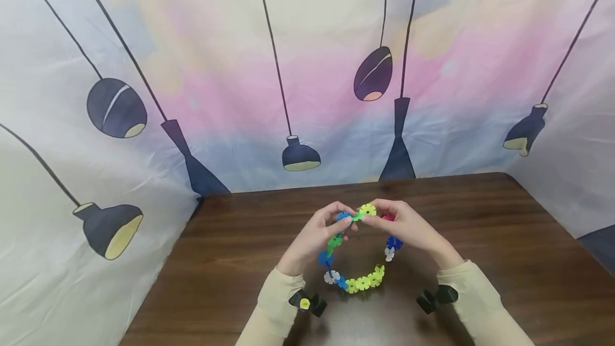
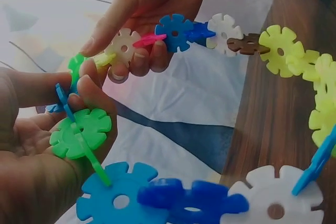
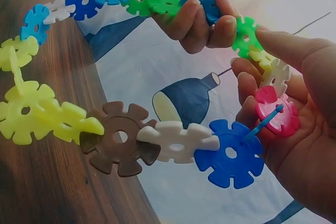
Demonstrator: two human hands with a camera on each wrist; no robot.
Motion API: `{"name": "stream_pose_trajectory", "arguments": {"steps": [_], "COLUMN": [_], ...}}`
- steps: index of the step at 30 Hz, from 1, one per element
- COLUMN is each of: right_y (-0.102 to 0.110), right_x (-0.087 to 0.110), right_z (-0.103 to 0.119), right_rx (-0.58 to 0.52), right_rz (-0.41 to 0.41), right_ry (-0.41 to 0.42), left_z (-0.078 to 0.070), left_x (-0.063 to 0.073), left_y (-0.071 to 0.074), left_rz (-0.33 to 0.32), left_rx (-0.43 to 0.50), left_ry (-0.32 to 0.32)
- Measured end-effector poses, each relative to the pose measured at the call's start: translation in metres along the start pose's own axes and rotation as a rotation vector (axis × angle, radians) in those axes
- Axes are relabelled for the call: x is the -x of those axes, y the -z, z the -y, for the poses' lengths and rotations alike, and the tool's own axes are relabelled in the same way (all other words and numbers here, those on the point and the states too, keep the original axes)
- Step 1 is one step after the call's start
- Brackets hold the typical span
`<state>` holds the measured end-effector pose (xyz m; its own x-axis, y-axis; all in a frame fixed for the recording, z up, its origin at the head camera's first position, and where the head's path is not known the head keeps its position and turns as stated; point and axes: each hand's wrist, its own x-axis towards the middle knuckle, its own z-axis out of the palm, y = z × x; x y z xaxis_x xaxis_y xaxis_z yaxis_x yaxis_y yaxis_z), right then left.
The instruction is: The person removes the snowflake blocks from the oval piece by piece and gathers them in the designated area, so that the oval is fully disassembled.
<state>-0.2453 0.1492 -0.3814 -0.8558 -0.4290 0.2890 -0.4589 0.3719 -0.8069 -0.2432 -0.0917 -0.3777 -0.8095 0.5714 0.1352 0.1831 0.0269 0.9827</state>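
Observation:
Notched plastic snowflake discs are linked edge to edge in a loop-shaped chain (image 1: 363, 283), which hangs from both hands above the table. My left hand (image 1: 312, 234) pinches a blue disc (image 3: 205, 8) at the top of the loop, with a green disc (image 2: 84, 132) beside its palm. Fingertips of my right hand (image 1: 410, 226) pinch close by, at a bright green disc (image 3: 245, 36) and a yellow one. White and pink discs (image 3: 283, 116) lie along the right fingers. The two hands' fingertips nearly meet. Blue, white, brown and yellow discs form the lower part.
A dark brown wooden table (image 1: 230, 276) lies beneath the hands. Behind it hangs a pastel cloth (image 1: 331, 116) printed with dark lamps, which also covers the sides. Each wrist carries a small black camera (image 1: 437, 298) on a cream sleeve.

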Motion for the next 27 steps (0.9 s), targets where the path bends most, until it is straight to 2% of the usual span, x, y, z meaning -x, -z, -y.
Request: {"name": "stream_pose_trajectory", "arguments": {"steps": [7,17,21,27], "right_y": [-0.001,0.001,0.003,0.005], "right_x": [0.001,0.002,0.004,0.005], "right_z": [-0.008,0.0,0.002,0.007], "right_rx": [0.003,-0.01,-0.014,-0.006], "right_rz": [0.0,0.028,0.008,-0.019], "right_ry": [-0.003,0.002,-0.021,-0.007], "left_z": [0.009,0.008,0.006,0.0], "left_x": [-0.003,0.002,0.001,0.002], "left_y": [-0.006,-0.006,-0.007,-0.01], "left_rz": [0.024,0.058,0.035,0.022], "left_rx": [0.06,0.073,0.096,0.122], "left_ry": [0.002,-0.015,-0.022,-0.043]}}
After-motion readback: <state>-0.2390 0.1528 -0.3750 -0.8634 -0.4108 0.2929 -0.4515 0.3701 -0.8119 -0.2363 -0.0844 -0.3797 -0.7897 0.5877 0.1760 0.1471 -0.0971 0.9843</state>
